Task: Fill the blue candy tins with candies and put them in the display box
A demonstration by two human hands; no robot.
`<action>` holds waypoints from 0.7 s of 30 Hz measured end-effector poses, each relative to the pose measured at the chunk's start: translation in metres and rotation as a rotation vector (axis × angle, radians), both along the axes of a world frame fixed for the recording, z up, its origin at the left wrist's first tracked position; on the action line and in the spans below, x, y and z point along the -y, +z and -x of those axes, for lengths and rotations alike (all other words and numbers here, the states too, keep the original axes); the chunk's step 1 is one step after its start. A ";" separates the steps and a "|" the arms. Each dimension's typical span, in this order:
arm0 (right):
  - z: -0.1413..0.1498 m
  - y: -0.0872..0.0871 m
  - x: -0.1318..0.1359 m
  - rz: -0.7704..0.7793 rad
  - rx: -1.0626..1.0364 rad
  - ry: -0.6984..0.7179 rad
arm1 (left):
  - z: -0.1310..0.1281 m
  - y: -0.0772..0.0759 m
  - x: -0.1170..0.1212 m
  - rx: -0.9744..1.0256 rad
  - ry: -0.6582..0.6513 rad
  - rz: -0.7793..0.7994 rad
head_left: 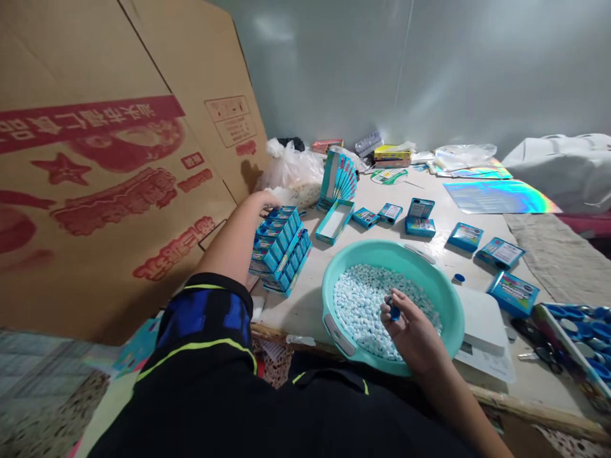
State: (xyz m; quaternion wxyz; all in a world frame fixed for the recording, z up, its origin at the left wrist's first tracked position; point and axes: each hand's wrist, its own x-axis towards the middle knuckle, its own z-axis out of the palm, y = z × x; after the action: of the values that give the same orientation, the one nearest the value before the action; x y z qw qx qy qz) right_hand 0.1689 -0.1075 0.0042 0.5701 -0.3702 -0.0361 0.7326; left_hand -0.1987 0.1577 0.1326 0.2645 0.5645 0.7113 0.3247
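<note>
Indoors, the pale surface [382, 191] stands before a grey wall [334, 63], with a big cardboard box [119, 159] on its left. The right hand [410, 327] has its grip clamped on a small blue cap [394, 312] over the tub [456, 318] of white pellets [363, 305]; the left hand [267, 201] reaches behind stacked blue boxes [281, 245], its grip unclear.

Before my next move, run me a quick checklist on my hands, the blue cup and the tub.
1. Blue cup held in the right hand: ok, in the fingers.
2. Cup above the tub: ok, over the white pellets.
3. Cup filled: cannot tell, the fingers partly hide it.
4. Left hand at the stacked blue boxes: ok, at their far end.
5. Left hand's grip: cannot tell, its fingertips are hidden.
6. Tub well back from the table edge: not ok, its rim reaches the front edge.
</note>
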 end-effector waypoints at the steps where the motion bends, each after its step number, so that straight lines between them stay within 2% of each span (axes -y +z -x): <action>1: 0.000 0.000 0.000 0.001 -0.002 0.010 | 0.001 0.001 -0.004 -0.001 -0.010 0.067; 4: 0.000 -0.002 -0.001 0.006 -0.011 0.040 | 0.007 0.005 -0.013 0.008 -0.032 0.317; 8: 0.001 -0.004 -0.002 0.019 -0.015 0.029 | 0.020 0.008 -0.017 0.069 -0.066 0.491; 14: 0.001 -0.001 -0.003 0.039 0.018 0.011 | 0.040 -0.004 -0.020 0.135 -0.101 0.563; 21: 0.001 -0.001 -0.002 0.035 0.043 -0.005 | 0.043 -0.010 -0.021 0.135 -0.118 0.546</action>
State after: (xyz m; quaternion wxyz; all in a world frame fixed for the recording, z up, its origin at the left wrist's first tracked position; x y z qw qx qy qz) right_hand 0.1676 -0.1059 0.0032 0.5644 -0.3958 -0.0349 0.7236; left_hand -0.2417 0.1788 0.1228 0.4721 0.4899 0.7190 0.1422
